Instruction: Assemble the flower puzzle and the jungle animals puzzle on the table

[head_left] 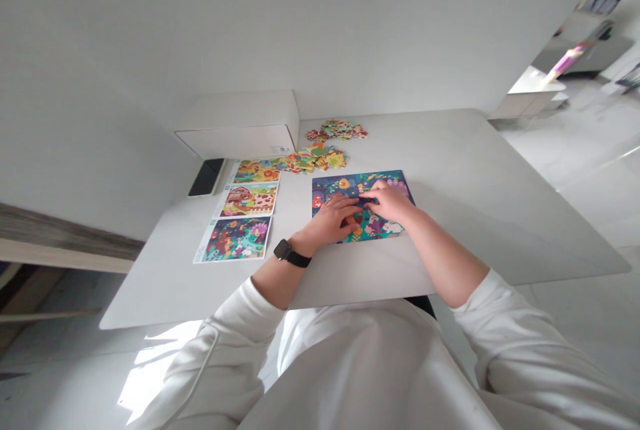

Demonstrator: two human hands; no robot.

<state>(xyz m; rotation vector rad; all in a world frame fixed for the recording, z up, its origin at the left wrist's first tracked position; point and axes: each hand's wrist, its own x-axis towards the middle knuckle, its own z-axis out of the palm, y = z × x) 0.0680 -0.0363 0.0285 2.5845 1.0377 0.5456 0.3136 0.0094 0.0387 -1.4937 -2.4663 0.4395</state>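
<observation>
A dark blue and teal jigsaw puzzle (pixel 385 225) with animals and plants lies flat on the table in front of me. My left hand (pixel 336 218), with a black watch on its wrist, rests on the puzzle's left part, fingers stretched out to the right. Over the upper middle of the puzzle is my right hand (pixel 387 202), its fingertips pointing left and down onto the surface. Its thumb and forefinger are a little apart, with no loose piece visible between them. Both hands cover part of the picture.
Two heaps of loose puzzle pieces (pixel 320 158) lie behind the puzzle. Three picture cards (pixel 237 240) stand in a column at the left, beside a phone (pixel 207 177). A white box (pixel 235 125) sits against the wall on the white table (pixel 475 217).
</observation>
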